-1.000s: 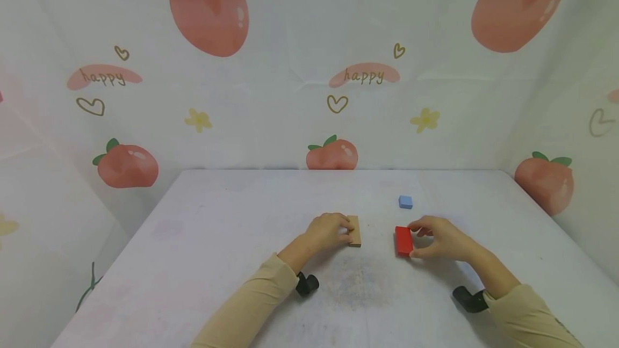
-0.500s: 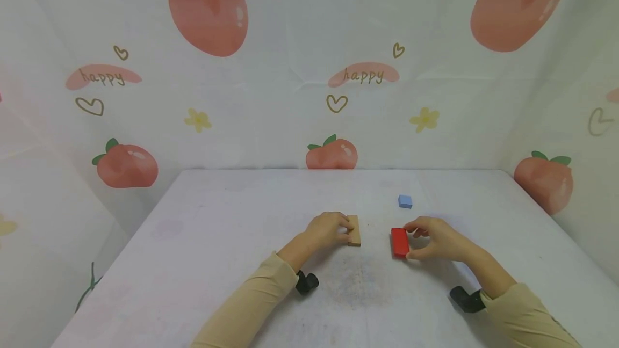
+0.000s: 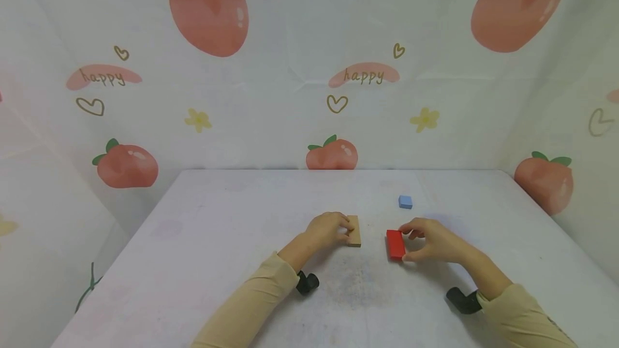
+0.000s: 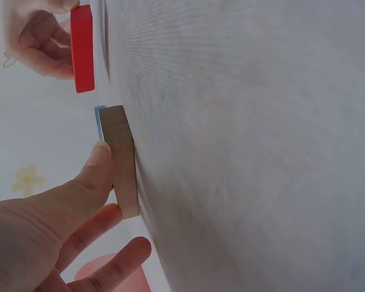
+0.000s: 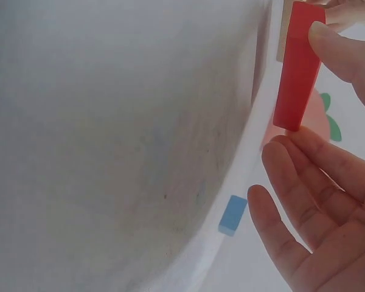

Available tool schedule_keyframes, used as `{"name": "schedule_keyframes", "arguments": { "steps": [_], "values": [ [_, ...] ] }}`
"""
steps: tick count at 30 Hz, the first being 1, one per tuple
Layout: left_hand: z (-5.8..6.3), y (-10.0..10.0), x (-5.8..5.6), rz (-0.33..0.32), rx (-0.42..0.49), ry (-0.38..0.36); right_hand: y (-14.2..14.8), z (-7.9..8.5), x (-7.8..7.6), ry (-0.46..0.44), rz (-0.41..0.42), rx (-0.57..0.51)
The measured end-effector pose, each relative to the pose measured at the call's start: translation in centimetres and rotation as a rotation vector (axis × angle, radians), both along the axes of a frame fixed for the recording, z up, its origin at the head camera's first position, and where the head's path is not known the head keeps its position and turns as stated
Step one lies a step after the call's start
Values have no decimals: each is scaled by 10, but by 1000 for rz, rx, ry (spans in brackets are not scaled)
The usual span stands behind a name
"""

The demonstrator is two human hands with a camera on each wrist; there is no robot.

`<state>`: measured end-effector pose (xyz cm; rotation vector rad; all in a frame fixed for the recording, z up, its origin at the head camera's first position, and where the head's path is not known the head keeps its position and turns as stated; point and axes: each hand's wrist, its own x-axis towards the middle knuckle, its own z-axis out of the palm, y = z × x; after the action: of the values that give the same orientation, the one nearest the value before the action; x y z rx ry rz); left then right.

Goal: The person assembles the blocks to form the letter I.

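A flat red block [image 3: 396,245] is pinched by my right hand [image 3: 437,241], thumb at its near end and a fingertip at its far end. In the left wrist view, the red block [image 4: 83,48] stands off the tabletop with a shadow beside it. My left hand [image 3: 325,231] holds a flat natural-wood block [image 3: 354,231] by its ends, close to the table. The left wrist view shows the thumb on one end of the wooden block [image 4: 123,164] and a fingertip at the other. A narrow gap separates the two blocks.
A small blue block [image 3: 405,202] lies on the white table [image 3: 232,240] beyond the red one. Behind the table hangs a white cloth [image 3: 275,31] printed with peaches. Each wrist carries a black camera mount, such as the right one [image 3: 463,301].
My right hand has carried the red block a little to the left and toward me, nearer the wooden block. The left hand, the wooden block and the blue block have stayed put.
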<state>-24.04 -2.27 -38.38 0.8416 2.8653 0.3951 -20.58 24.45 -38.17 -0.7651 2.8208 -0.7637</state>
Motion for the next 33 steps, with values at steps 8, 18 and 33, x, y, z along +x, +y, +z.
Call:
{"name": "schedule_keyframes", "arguments": {
  "steps": [8,18,33],
  "values": [
    [1,1,1,11,-20,7,-1,-1,0,2,13,3],
    [2,2,2,31,-15,-1,-7,1,2,1,20,-2],
    [1,1,0,9,-1,3,-10,0,2,7,30,8]
  ]
}}
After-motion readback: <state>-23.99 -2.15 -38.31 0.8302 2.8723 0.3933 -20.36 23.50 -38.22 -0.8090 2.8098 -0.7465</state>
